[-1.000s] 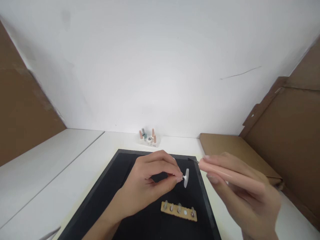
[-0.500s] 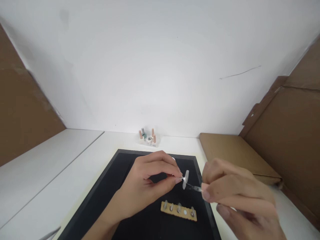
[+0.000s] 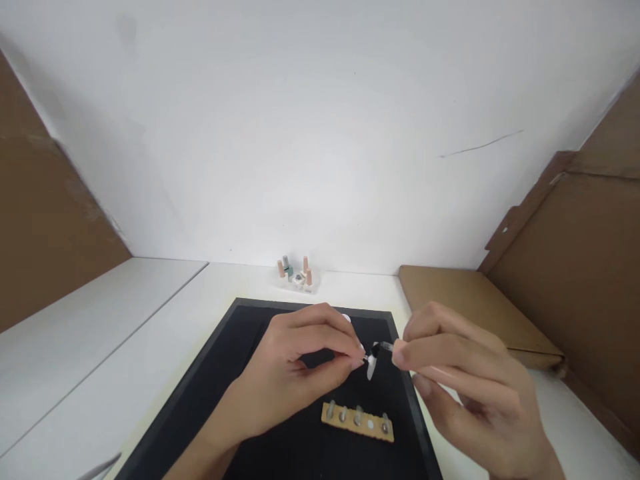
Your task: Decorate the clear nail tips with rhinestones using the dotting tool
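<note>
Black mat, lying on the white table, taken as reference. Far left of the mat, I noted an upright cardboard panel. Just beside its left edge, at the front, lay a slim grey object, partly out of view. Over the middle of the mat, the left hand pinched a small metallic holder between thumb and fingers; a white nail-shaped piece stood at its end, raised above the mat's right half. Beyond the mat's far edge sat a clear tray of small bottles, several pink-capped. On the mat's right half, near the front, rested a yellowish strip bearing short upright pegs. The dark tip of a brush overlapped the white piece's upper end; contact could not be confirmed. The right hand, past the mat's right edge, gripped the brush's pink handle. Farther right lay a flat cardboard box.
</note>
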`<state>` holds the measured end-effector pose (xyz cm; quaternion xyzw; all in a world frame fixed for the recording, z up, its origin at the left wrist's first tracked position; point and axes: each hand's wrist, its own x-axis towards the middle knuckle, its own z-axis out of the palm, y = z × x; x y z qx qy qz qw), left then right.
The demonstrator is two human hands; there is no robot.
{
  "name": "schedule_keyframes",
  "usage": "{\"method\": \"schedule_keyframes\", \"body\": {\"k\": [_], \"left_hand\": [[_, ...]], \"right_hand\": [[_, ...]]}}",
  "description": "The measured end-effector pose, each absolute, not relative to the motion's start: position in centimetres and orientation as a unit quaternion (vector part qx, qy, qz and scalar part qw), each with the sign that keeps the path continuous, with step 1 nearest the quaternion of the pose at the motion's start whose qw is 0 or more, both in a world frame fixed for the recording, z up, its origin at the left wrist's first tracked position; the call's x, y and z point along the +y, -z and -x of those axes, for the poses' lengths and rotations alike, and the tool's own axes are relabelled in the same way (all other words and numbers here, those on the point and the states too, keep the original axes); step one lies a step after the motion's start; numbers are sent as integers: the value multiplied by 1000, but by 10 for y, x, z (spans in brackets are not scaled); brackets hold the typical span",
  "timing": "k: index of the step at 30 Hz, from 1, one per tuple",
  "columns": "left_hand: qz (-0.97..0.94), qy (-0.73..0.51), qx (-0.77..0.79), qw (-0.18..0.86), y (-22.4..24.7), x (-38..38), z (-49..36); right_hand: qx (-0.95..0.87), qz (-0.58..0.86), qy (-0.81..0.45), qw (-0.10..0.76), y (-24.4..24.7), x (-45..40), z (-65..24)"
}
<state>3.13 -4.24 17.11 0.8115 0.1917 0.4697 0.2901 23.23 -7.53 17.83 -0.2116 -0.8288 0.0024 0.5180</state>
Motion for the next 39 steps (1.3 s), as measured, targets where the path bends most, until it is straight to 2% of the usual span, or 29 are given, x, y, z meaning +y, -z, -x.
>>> {"method": "schedule_keyframes", "body": {"k": [8, 15, 24, 27, 33, 39], "left_hand": [[-812, -469, 203, 283, -169, -39, -30], [-817, -470, 193, 271, -171, -39, -33], [-829, -462, 174, 264, -173, -42, -33], [-829, -463, 179, 259, -174, -40, -33], [-824, -466, 187, 260, -175, -39, -34], [-837, -457, 174, 244, -177, -41, -34]], "right_hand": [[-807, 226, -15, 545, -178, -79, -232], [-828, 271, -40, 490, -184, -85, -227], [-816, 218, 29, 534, -181, -74, -233], [-808, 214, 8, 549, -180, -77, -233], [-840, 254, -32, 478, -183, -89, -228], [-834, 252, -20, 490, -186, -82, -226]]}}
